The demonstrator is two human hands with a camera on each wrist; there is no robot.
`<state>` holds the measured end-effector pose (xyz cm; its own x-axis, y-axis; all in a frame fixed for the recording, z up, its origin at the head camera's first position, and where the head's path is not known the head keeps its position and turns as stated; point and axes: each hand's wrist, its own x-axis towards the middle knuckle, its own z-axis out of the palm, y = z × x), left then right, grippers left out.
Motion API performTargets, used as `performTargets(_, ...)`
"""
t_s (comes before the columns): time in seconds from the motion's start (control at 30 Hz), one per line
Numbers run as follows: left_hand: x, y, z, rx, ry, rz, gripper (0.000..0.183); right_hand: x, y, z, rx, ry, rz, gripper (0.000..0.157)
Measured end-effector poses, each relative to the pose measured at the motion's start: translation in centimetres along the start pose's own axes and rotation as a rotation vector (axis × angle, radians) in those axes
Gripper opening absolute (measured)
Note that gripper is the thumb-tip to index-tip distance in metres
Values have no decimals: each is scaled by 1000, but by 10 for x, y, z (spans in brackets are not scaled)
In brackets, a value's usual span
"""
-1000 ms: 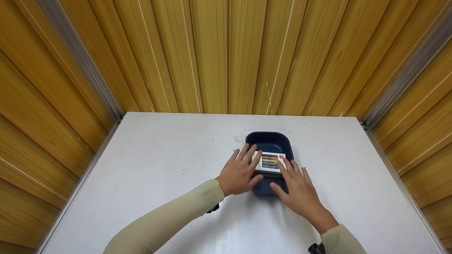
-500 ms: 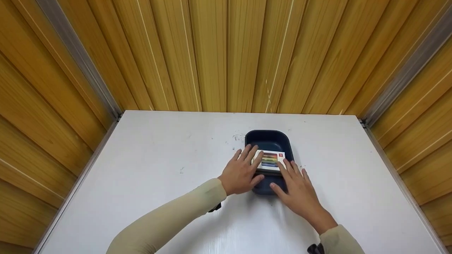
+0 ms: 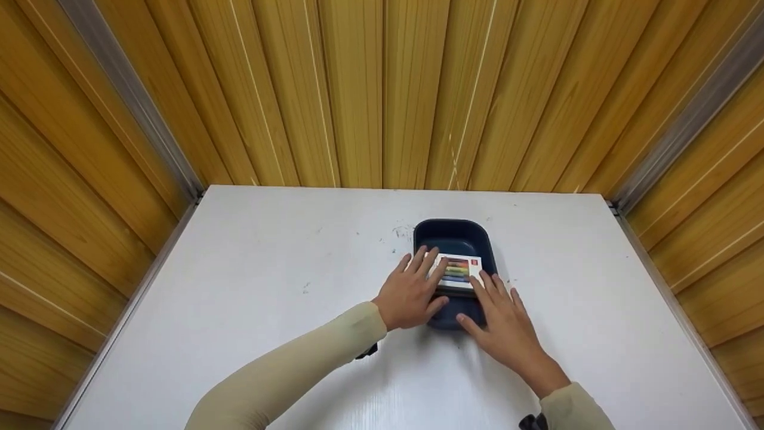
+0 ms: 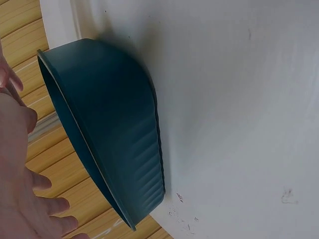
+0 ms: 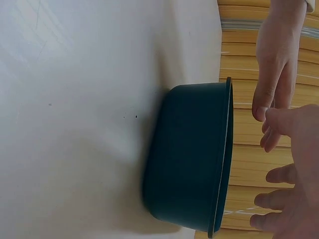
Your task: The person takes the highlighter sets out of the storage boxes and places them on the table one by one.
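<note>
A dark blue-green plastic bin (image 3: pixel 494 251) stands upright on the white table. Within its outline in the head view lies a white box (image 3: pixel 476 279) with a picture of coloured crayons or pastels and a small red mark. My left hand (image 3: pixel 412 292), palm down with fingers spread, covers the left end of this box. Fingers of my right hand (image 3: pixel 507 325) reach over its lower right corner. Both hands are above the rim of the bin (image 4: pixel 114 114) in the wrist views, where the box is hidden. Whether the fingertips touch the box I cannot tell.
The white table (image 3: pixel 268 257) has small dark smudges left of the bin. Yellow wood-patterned panels (image 3: pixel 358 89) rise behind and at both sides, with grey metal corner posts (image 3: pixel 149 107).
Both hands stay almost still over the box. The left hand has shifted very slightly right, and the whole scene sits slightly higher in the head view.
</note>
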<state>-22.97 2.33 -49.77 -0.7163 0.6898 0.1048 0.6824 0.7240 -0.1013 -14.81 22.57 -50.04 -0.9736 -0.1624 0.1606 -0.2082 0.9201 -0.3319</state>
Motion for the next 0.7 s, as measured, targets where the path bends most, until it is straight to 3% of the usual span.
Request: performTargets(0.7,4,-2,11,28,-32,-16,73,1,8,7,17,-30,47,78)
